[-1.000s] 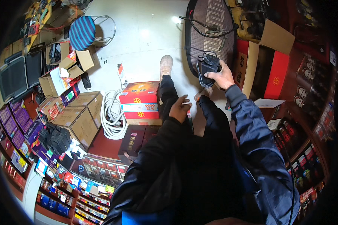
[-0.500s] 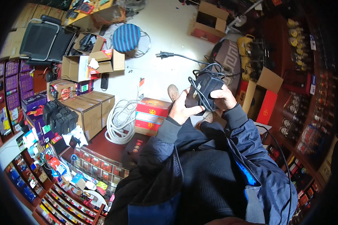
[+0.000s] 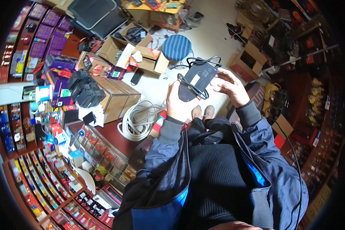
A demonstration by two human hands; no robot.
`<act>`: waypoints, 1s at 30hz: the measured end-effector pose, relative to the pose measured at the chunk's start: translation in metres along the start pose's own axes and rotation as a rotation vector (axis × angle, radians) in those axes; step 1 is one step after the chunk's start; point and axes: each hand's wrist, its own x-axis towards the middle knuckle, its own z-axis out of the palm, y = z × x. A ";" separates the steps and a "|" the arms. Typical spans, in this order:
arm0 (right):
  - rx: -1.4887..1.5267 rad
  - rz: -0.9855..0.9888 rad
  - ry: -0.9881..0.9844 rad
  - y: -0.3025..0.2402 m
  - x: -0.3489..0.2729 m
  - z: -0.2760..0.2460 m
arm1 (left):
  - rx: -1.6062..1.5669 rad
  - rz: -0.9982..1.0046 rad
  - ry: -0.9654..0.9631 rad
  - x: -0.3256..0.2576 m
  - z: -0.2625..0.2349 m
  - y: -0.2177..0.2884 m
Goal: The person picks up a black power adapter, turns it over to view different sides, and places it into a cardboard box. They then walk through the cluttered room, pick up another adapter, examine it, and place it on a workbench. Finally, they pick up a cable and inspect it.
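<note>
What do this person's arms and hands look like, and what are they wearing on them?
Both hands are bare: no gloves, and no rings or watch that I can make out. The left hand and right hand each come out of a dark navy jacket sleeve ending in a ribbed grey cuff. The jacket hangs open, showing bright blue lining and a black ribbed sweater underneath.
</note>
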 end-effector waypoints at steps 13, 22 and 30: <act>0.039 -0.126 -0.239 -0.033 0.086 0.052 | 0.137 0.130 0.146 0.038 -0.003 0.037; 0.193 -0.186 -0.107 -0.075 0.140 -0.007 | 0.079 0.078 0.086 0.086 0.045 0.082; 0.473 -0.184 -0.168 -0.087 0.165 -0.025 | 0.028 -0.008 0.035 0.047 0.074 0.079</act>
